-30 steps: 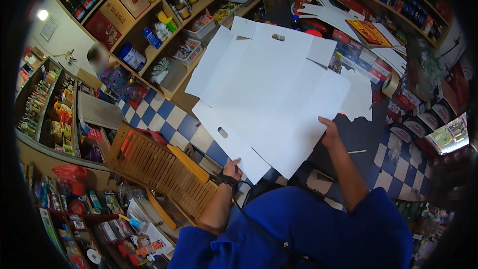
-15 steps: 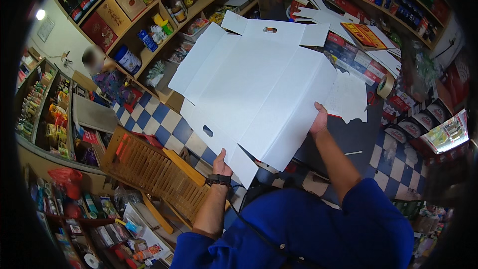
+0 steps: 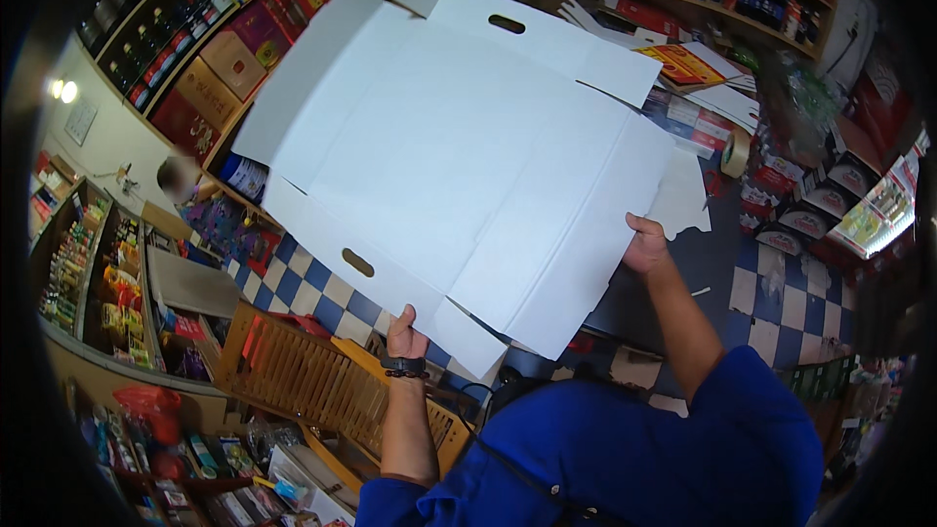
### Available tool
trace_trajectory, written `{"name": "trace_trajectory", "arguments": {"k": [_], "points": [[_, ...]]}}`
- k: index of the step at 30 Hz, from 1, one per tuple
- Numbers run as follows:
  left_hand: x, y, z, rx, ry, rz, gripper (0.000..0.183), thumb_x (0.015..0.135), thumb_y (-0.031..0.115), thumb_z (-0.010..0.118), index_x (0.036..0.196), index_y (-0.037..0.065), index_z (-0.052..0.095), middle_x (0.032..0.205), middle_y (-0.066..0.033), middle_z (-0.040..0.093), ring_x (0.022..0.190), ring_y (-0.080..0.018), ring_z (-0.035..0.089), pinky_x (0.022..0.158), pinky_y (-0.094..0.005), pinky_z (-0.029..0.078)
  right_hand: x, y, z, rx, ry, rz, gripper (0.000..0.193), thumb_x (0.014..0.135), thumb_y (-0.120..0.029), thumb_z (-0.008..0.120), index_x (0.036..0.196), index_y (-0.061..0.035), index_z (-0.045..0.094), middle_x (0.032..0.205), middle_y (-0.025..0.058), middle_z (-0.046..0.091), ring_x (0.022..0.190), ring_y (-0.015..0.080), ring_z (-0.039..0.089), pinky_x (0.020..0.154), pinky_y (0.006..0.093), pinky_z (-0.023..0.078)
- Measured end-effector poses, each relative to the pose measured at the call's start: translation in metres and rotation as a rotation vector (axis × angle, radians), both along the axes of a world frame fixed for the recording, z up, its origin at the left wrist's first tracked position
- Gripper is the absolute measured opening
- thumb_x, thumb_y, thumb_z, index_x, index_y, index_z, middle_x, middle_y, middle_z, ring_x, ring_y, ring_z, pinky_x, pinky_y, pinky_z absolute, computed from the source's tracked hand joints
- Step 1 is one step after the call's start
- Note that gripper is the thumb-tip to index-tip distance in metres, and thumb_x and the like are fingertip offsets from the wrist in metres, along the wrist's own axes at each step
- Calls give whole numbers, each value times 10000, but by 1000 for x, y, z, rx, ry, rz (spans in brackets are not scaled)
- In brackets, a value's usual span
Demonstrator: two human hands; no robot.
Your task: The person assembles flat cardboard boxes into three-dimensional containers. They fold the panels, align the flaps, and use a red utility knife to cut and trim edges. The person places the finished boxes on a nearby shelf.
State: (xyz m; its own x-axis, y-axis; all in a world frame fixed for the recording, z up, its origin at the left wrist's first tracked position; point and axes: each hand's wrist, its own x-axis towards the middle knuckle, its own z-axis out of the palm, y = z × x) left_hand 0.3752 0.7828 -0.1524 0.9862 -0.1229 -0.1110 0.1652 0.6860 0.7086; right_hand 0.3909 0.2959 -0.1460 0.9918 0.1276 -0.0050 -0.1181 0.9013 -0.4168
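A large flat white cardboard box blank (image 3: 459, 156), with creases and two oval handle slots, is held up in front of me. My left hand (image 3: 405, 332) grips its lower edge near a small bottom flap; a dark band sits on that wrist. My right hand (image 3: 646, 244) grips the blank's right edge, thumb on top. Both forearms rise from my blue sleeves at the lower edge. The blank hides much of the floor and shelves behind it.
Shop shelves with bottles and boxes (image 3: 224, 49) curve around the left and top. A wooden slatted crate (image 3: 312, 381) stands at lower left on the blue-and-white chequered floor (image 3: 322, 293). More white blanks (image 3: 683, 195), a tape roll (image 3: 737, 151) and packaged goods lie at right.
The white blank has been lifted higher and closer to the camera, now filling more of the view. Both hands kept their grip on its edges and moved up with it.
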Motion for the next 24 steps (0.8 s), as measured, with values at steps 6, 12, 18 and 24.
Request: {"name": "trace_trajectory", "arguments": {"k": [6,12,18,24], "points": [[34,-19,43,61,-151,-142,696,848,103,752,1453,69,410,1368,-100,560,1269,-291,530,1102,-484,407,-53,-34,23,-32,19,-223,519,834,-120,637,1324,5,518,1278,149,616,1219,344,565,1084,499,409],[87,-29,53,109,-213,-314,651,878,35,672,1464,61,388,1371,-116,556,1264,-312,542,1085,-485,434,-129,-97,26,-20,-22,-538,674,895,-362,626,1439,-15,432,1406,172,538,1299,359,499,1117,485,362],[134,-69,77,192,-197,-500,657,878,-2,642,1473,43,366,1386,-147,541,1273,-312,536,1082,-479,437,-231,-128,43,-187,-67,-551,761,928,-487,634,1480,-39,364,1412,229,513,1306,361,508,1087,453,414],[155,-135,63,228,-178,-767,613,890,13,651,1442,-17,386,1357,-152,558,1217,-275,576,1035,-426,481,-303,-117,38,-635,606,-740,598,966,-437,621,1390,-40,476,1268,127,632,1085,241,655,923,364,526]]}}
